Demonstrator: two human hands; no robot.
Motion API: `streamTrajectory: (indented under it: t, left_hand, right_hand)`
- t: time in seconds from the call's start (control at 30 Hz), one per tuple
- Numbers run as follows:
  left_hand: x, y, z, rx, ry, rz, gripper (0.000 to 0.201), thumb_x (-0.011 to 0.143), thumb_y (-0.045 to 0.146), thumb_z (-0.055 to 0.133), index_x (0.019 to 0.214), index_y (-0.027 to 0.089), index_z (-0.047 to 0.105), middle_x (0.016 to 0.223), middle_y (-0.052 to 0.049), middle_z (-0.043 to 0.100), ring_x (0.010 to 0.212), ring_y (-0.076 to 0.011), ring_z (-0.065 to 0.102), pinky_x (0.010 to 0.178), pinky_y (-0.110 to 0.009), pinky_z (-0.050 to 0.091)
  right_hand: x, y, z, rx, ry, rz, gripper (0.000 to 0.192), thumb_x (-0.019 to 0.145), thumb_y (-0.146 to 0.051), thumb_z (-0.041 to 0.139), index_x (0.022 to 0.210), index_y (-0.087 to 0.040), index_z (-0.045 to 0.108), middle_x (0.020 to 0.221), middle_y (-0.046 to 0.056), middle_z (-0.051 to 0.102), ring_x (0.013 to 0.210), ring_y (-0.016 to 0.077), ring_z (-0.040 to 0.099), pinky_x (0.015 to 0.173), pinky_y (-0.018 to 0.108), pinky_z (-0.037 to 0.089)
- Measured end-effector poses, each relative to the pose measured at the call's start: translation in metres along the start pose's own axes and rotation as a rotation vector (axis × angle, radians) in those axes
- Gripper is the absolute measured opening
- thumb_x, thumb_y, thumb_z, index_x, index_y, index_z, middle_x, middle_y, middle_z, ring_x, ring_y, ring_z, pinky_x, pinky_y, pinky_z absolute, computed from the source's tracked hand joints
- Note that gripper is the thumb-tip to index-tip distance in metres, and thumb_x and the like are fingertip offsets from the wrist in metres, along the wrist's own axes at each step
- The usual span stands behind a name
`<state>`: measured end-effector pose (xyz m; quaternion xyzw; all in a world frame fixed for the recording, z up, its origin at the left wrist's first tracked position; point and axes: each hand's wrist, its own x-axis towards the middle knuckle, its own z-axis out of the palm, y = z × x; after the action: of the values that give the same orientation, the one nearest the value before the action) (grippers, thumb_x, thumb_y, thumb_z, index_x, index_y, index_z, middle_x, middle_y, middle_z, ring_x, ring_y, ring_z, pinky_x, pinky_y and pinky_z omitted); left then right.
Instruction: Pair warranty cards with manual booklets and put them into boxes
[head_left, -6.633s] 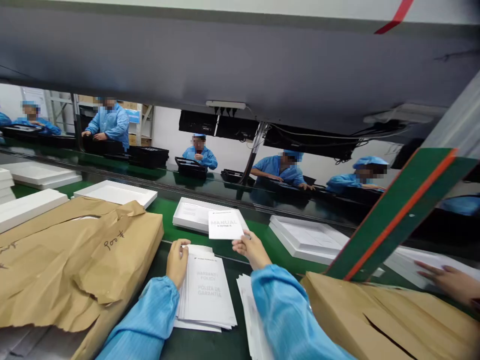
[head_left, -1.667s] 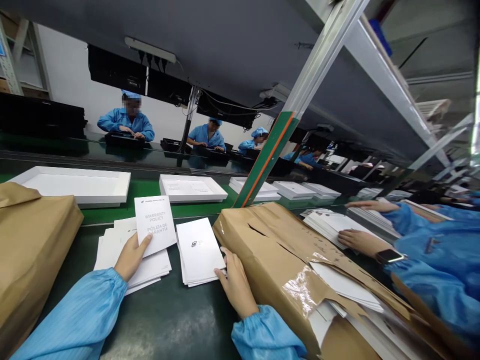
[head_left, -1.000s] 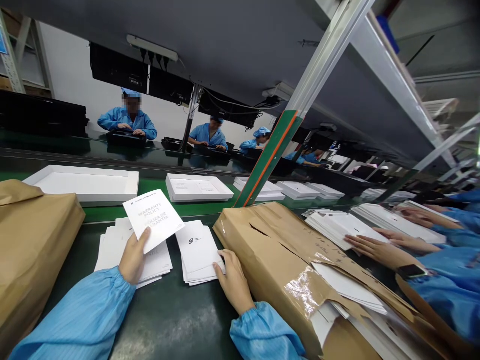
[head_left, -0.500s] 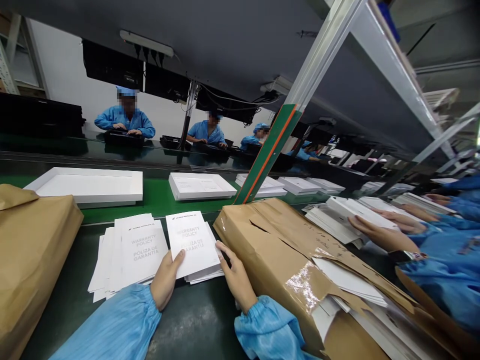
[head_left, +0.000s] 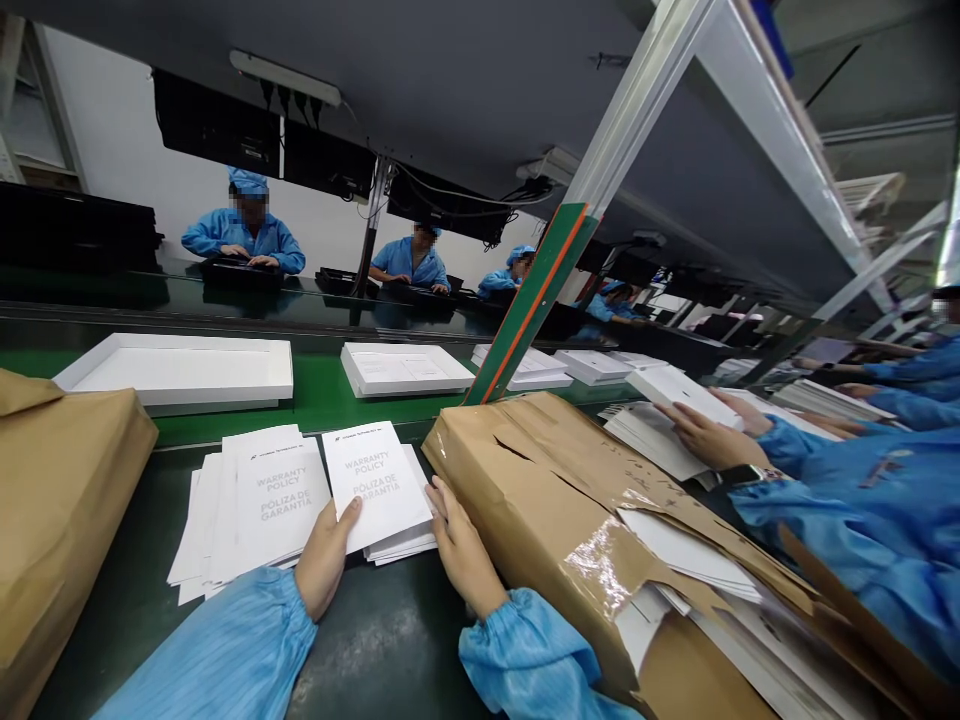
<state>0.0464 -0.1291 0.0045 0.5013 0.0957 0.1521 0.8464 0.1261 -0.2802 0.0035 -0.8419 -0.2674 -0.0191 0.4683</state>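
Pinching the warranty leaflet (head_left: 375, 482) in my left hand (head_left: 324, 555) — long axis away from me — atop the small stack (head_left: 409, 540); my right hand (head_left: 459, 540) rests flat, fingers together, on the stack's right edge.

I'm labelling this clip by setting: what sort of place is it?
Most likely a factory packing line: a green conveyor belt carries open white boxes, warranty leaflets lie stacked by the hands, and workers in blue gowns sit along the line.

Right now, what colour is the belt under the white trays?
Green, seen in the head view: the belt beneath the white trays.
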Motion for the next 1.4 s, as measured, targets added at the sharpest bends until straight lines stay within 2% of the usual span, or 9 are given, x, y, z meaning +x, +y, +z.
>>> streamTrajectory:
  t: [0.2,0.57,0.73,0.87,0.97,1.13,1.2,1.3,1.4]
  left_hand:
    - [0.0,0.002,0.002,0.011,-0.016,-0.02,0.044,0.069,0.034,0.046,0.108,0.013,0.043,0.113,-0.007,0.045,0.104,-0.0193,0.04,0.091,-0.031,0.028]
    - [0.001,0.001,0.001,0.024,-0.001,-0.011,0.045,0.067,0.037,0.048,0.105,0.012,0.046,0.111,-0.008,0.047,0.104,-0.0201,0.04,0.091,-0.031,0.028]
    - [0.002,-0.001,-0.001,0.04,-0.009,0.008,0.045,0.069,0.036,0.047,0.106,0.011,0.045,0.112,-0.008,0.046,0.104,-0.02,0.04,0.092,-0.032,0.028]
    - [0.002,-0.003,-0.002,0.066,-0.018,0.009,0.045,0.07,0.036,0.045,0.108,0.012,0.043,0.113,-0.008,0.045,0.105,-0.0192,0.038,0.093,-0.031,0.026]
    - [0.001,-0.003,-0.001,0.08,-0.013,0.028,0.044,0.069,0.036,0.045,0.108,0.014,0.043,0.113,-0.006,0.045,0.107,-0.0191,0.037,0.094,-0.031,0.023]
    - [-0.004,0.002,0.002,0.127,-0.024,0.037,0.045,0.07,0.036,0.045,0.109,0.014,0.042,0.115,-0.006,0.044,0.107,-0.0186,0.036,0.094,-0.03,0.025]
    - [-0.005,0.007,0.003,0.173,-0.01,0.058,0.044,0.07,0.036,0.045,0.109,0.014,0.042,0.115,-0.005,0.043,0.108,-0.0181,0.035,0.094,-0.03,0.023]
    - [-0.005,0.016,0.002,0.199,0.085,0.128,0.044,0.07,0.036,0.044,0.109,0.016,0.041,0.116,-0.005,0.042,0.108,-0.0173,0.035,0.094,-0.031,0.022]
    - [-0.005,0.026,0.003,0.143,0.181,0.181,0.043,0.071,0.037,0.043,0.109,0.018,0.04,0.116,-0.005,0.042,0.106,-0.0172,0.037,0.091,-0.032,0.026]
  right_hand:
    - [0.004,-0.013,-0.001,0.24,-0.05,0.111,0.037,0.075,-0.029,0.032,0.109,-0.015,0.031,0.102,0.011,0.052,0.097,0.0158,0.046,0.083,0.033,0.035]
    - [0.012,-0.003,0.004,-0.038,0.013,0.021,0.037,0.071,-0.025,0.034,0.108,-0.02,0.037,0.109,0.009,0.045,0.103,0.0164,0.04,0.087,0.036,0.029]
    - [0.015,-0.007,-0.003,0.26,-0.033,0.08,0.037,0.074,-0.03,0.033,0.108,-0.017,0.034,0.104,0.011,0.05,0.099,0.0165,0.044,0.083,0.033,0.034]
    - [0.016,-0.014,-0.005,0.379,0.056,0.003,0.037,0.071,-0.029,0.041,0.106,-0.016,0.035,0.101,0.01,0.05,0.095,0.0175,0.045,0.078,0.032,0.036]
    - [0.014,-0.018,-0.001,0.485,0.117,-0.01,0.033,0.071,-0.029,0.043,0.101,-0.018,0.036,0.089,0.006,0.052,0.079,0.0155,0.051,0.068,0.029,0.04]
    - [0.012,-0.018,0.002,0.562,-0.01,0.068,0.016,0.071,-0.031,0.044,0.078,-0.017,0.042,0.066,0.001,0.053,0.061,0.0136,0.051,0.058,0.027,0.041]
    - [0.011,-0.019,-0.004,0.475,0.086,0.063,0.015,0.071,-0.032,0.043,0.072,-0.017,0.041,0.062,0.0,0.051,0.058,0.0133,0.049,0.055,0.026,0.04]
    - [0.011,-0.028,-0.02,0.388,0.361,0.009,0.013,0.073,-0.032,0.039,0.074,-0.019,0.04,0.069,0.001,0.051,0.063,0.0138,0.049,0.057,0.026,0.04]
    - [0.012,-0.049,-0.031,0.306,0.558,-0.182,0.008,0.075,-0.026,0.037,0.08,-0.02,0.04,0.084,0.004,0.051,0.079,0.015,0.048,0.068,0.029,0.039]
